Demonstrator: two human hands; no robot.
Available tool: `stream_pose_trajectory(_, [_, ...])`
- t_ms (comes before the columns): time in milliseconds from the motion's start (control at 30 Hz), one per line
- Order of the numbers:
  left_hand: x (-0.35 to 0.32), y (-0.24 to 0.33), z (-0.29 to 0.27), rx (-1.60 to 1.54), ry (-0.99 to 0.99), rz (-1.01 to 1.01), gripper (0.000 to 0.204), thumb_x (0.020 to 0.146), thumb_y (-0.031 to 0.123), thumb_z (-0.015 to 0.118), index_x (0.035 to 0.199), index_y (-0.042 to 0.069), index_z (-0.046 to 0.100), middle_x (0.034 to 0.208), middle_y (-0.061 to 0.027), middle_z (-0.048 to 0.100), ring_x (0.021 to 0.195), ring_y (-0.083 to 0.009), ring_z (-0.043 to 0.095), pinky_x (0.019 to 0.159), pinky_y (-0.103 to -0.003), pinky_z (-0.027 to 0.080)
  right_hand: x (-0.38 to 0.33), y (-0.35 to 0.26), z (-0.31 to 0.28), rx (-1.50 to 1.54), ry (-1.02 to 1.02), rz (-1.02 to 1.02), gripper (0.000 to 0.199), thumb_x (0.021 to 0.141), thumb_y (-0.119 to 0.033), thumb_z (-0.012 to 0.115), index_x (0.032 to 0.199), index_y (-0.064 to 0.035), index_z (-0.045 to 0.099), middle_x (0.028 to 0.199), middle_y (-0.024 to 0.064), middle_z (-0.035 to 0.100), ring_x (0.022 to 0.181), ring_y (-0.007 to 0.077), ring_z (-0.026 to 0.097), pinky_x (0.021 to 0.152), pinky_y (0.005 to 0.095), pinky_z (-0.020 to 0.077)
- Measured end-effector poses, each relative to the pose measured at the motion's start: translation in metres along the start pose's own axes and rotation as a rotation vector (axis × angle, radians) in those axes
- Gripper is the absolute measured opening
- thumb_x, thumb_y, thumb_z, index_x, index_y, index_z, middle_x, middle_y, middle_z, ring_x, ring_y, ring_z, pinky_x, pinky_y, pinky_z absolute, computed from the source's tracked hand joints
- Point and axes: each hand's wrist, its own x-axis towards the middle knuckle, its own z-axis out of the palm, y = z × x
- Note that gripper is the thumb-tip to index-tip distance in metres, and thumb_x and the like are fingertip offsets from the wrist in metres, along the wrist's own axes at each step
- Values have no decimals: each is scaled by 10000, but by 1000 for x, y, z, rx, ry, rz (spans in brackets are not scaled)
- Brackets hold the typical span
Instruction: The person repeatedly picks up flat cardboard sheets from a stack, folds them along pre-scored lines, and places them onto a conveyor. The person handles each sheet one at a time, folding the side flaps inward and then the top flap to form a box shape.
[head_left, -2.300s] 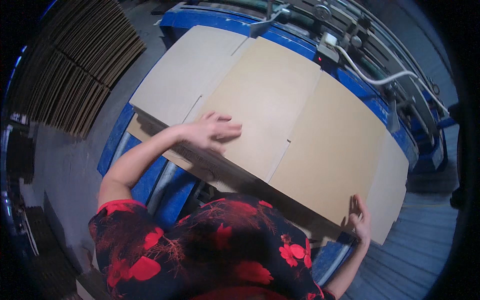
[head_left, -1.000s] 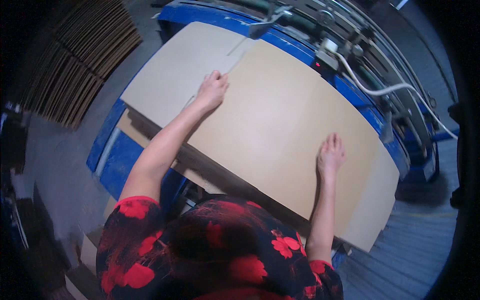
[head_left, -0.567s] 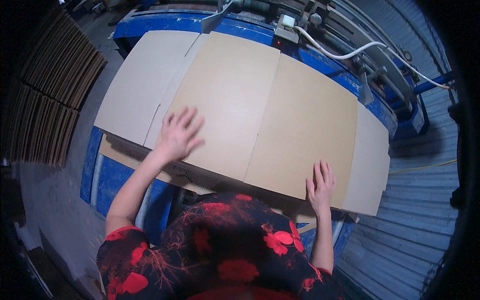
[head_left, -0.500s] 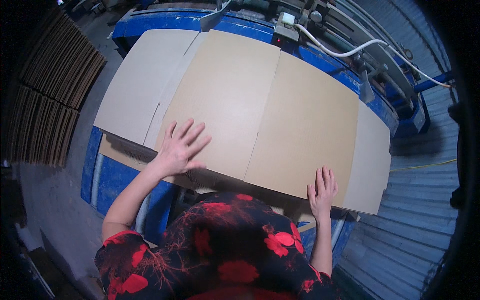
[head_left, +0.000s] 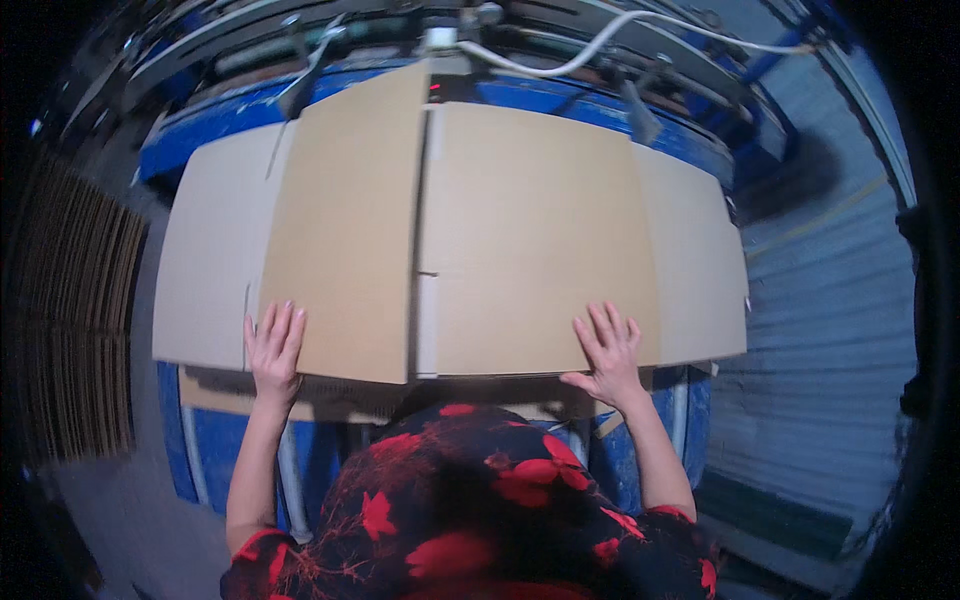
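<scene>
A large folded cardboard box blank lies before me, its left tan panel and right tan panel side by side. The left panel's inner edge stands raised, leaving a narrow dark gap with a pale strip. My left hand lies open on the near left part, fingers stretched forward near a slot. On the near edge of the right panel rests my right hand, open with fingers spread. Paler outer flaps show at the left and right.
A blue machine with rollers, metal guides and a white cable runs along the far side. Blue framework with metal rollers shows below the cardboard. Stacked cardboard stands on the left; ribbed metal sheeting is at the right.
My view has turned, levelling the cardboard. The left hand has shifted toward the blank's left side. A gap has opened between the two tan panels, and the left one's inner edge has risen.
</scene>
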Motion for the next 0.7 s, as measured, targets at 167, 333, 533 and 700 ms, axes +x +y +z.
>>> stream_pose_trajectory(167, [25, -6, 25, -157, 108, 42, 389, 837, 49, 499, 1220, 47, 569, 1285, -138, 537, 1209, -368, 480, 996, -517, 371, 25, 24, 6, -17, 41, 6, 796, 686, -628, 632, 1316, -168, 476, 1428, 116, 352, 1332, 354, 274, 996, 623, 195])
stream_pose_trajectory(333, [52, -5, 42, -124, 52, 54, 428, 811, -3, 503, 1233, 45, 554, 1291, -138, 531, 1218, -372, 472, 1004, -520, 366, 60, 53, 6, 16, 48, -3, 775, 691, -611, 637, 1306, -165, 483, 1423, 100, 361, 1338, 342, 264, 1007, 627, 194])
stream_pose_trajectory(533, [90, -11, 66, -135, 35, 25, 509, 751, -51, 510, 1247, 58, 545, 1292, -138, 529, 1216, -380, 467, 992, -528, 370, 94, 81, 9, 3, 40, 2, 764, 717, -621, 607, 1313, -160, 483, 1400, 117, 390, 1328, 345, 288, 1038, 595, 192])
stream_pose_trajectory(700, [149, -40, 106, -124, 31, 78, 544, 715, -46, 522, 1245, 76, 547, 1294, -117, 528, 1188, -366, 480, 986, -519, 364, 160, 117, 22, 27, 78, -10, 733, 730, -540, 651, 1326, -152, 471, 1409, 120, 382, 1330, 349, 284, 1053, 560, 190])
